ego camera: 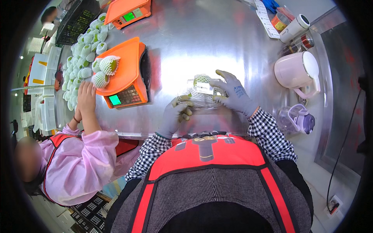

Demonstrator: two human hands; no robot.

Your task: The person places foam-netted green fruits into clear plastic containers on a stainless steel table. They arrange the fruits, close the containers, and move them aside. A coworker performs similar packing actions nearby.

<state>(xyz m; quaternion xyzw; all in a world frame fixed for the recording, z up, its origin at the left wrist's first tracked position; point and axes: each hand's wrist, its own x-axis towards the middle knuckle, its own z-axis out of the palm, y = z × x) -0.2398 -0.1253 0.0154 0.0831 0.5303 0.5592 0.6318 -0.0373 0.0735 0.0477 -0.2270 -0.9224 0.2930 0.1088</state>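
A clear plastic clamshell box (186,100) holds several green fruits (202,79) in white foam nets. On its top sits a white printed label (204,88). My left hand (172,118), in a grey glove with darker fingertips, grips the box's near left corner with curled fingers. From the right, my right hand (237,94), gloved alike, holds the box's side. One of its fingers lies by the label's edge, and another is raised above the box. The fruit's underside is hidden.
Left on the steel table (180,43) stands an orange scale (122,67) bearing netted fruits (109,65). A co-worker's hands (86,96) are beside a fruit pile (84,52). Another scale (128,13) stands beyond. Rightward are a pink kettle (293,70) and a purple bottle (295,119).
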